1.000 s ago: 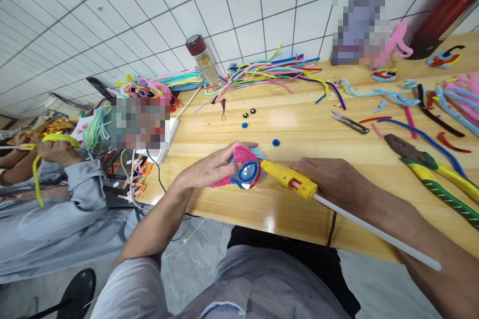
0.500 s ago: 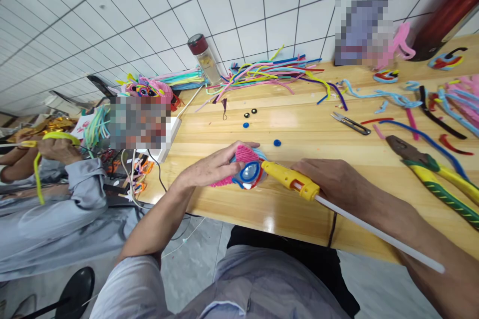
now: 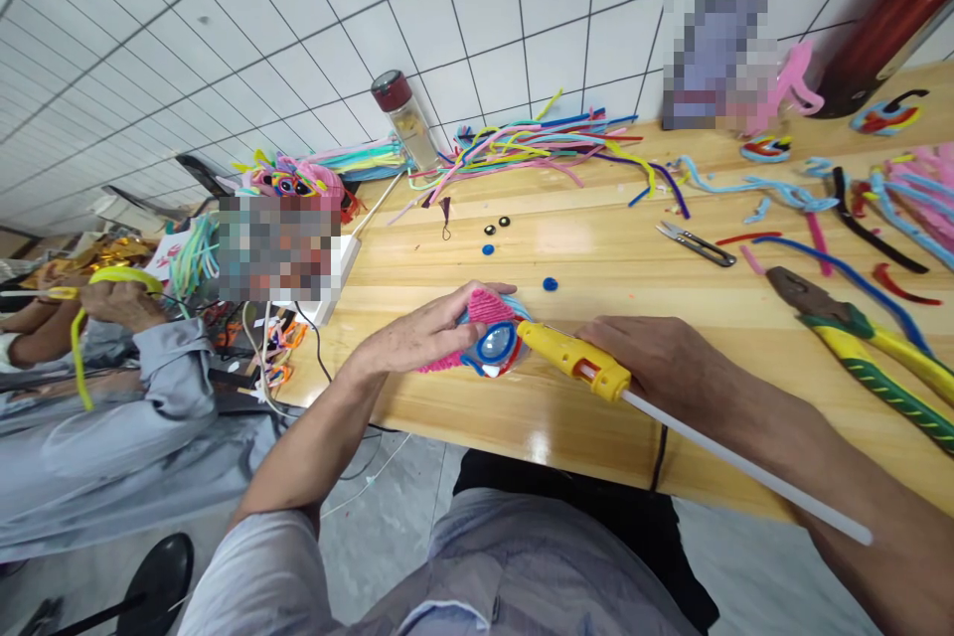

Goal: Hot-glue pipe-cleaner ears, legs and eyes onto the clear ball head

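Your left fingers hold a fuzzy pink-and-blue toy. Your right fingers grip a yellow plastic glue gun.

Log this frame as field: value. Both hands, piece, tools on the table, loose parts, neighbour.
left hand: holds craft piece
right hand: grips yellow glue gun, white stick out its back
piece: pink, blue and red, with a clear dome
gun tip: at the piece's edge; contact unclear
table tools: snips, pliers
loose parts: two blue discs, two black discs
neighbour: hand on yellow strip
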Motion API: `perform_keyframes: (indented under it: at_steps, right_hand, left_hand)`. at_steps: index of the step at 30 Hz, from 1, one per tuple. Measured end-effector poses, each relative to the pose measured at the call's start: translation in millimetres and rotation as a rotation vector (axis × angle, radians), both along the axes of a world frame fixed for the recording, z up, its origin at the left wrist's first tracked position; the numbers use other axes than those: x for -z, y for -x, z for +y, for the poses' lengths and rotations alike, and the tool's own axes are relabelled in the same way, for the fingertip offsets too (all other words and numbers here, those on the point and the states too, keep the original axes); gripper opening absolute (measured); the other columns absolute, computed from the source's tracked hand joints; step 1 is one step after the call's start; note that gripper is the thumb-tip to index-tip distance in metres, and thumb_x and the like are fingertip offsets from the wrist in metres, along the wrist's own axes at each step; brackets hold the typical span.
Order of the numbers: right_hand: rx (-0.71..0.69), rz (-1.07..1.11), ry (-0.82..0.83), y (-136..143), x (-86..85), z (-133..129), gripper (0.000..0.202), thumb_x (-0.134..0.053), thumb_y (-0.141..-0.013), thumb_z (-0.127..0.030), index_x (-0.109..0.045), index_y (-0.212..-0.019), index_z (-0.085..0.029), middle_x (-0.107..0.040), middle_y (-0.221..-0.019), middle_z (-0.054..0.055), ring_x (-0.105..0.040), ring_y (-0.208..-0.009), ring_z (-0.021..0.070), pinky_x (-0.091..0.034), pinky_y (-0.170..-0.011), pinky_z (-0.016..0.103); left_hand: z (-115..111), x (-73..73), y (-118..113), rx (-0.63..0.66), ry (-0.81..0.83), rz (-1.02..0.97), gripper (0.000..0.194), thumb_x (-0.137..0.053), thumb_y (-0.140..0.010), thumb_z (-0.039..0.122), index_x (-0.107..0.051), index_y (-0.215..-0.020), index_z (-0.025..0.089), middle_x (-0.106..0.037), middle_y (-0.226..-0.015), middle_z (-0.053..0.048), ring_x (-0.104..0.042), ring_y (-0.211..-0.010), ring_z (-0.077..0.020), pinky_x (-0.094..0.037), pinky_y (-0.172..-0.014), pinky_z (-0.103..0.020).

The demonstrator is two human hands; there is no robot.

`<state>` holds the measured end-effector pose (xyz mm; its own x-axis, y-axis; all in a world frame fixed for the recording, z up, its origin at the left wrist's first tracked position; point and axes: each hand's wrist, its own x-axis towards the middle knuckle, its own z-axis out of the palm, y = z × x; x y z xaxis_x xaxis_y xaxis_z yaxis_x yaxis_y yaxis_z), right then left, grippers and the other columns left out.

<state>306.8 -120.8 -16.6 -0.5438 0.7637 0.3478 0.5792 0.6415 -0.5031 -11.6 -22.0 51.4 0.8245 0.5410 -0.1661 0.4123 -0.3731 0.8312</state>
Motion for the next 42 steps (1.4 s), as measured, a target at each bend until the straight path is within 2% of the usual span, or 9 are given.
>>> perform_keyframes:
  at_steps: [21, 32, 37, 42]
  right_hand:
    - [-0.03, 0.052, 0.006, 0.2, -0.1, 2.9, 0.01, -0.05, -0.106, -0.024, -0.059, -0.109, -0.024, -0.073, -0.087, 0.002, -0.071, -0.074, 0.0207, -0.044, -0.063, 0.03]
    - [-0.021, 0.061, 0.006, 0.5, 2.4, 2.2, 0.01, -0.051, -0.106, -0.023, -0.06, -0.109, -0.025, -0.073, -0.087, 0.002, -0.07, -0.074, 0.0204, -0.042, -0.064, 0.03]
    - [-0.02, 0.049, 0.016, -0.6, 4.4, 2.8, 0.01, -0.051, -0.108, -0.025, -0.06, -0.104, -0.024, -0.073, -0.088, 0.003, -0.07, -0.076, 0.0211, -0.042, -0.065, 0.031]
    - [-0.019, 0.06, 0.029, -1.2, 5.0, 2.3, 0.012, -0.049, -0.107, -0.025, -0.061, -0.105, -0.024, -0.073, -0.086, 0.003, -0.07, -0.075, 0.0208, -0.041, -0.064, 0.03]
  left_hand:
    - [1.1, -6.2, -4.5, 0.024, -0.027, 0.05, 0.062, -0.05, -0.109, 0.058, -0.046, -0.161, 0.025, -0.055, -0.163, -0.014, -0.06, -0.141, -0.0315, -0.051, -0.117, -0.047]
    - [1.7, -6.7, -5.5, 0.027, -0.033, 0.062, 0.062, -0.05, -0.109, 0.058, -0.046, -0.161, 0.025, -0.058, -0.16, -0.014, -0.062, -0.14, -0.0312, -0.051, -0.118, -0.046]
    - [1.5, -7.4, -6.4, 0.038, -0.038, 0.066, 0.062, -0.048, -0.109, 0.059, -0.046, -0.161, 0.024, -0.058, -0.16, -0.014, -0.062, -0.14, -0.0297, -0.051, -0.116, -0.044]
    - [1.8, -6.9, -5.9, 0.031, -0.035, 0.066, 0.062, -0.048, -0.109, 0.059, -0.047, -0.161, 0.025, -0.058, -0.16, -0.015, -0.062, -0.138, -0.0309, -0.052, -0.116, -0.047]
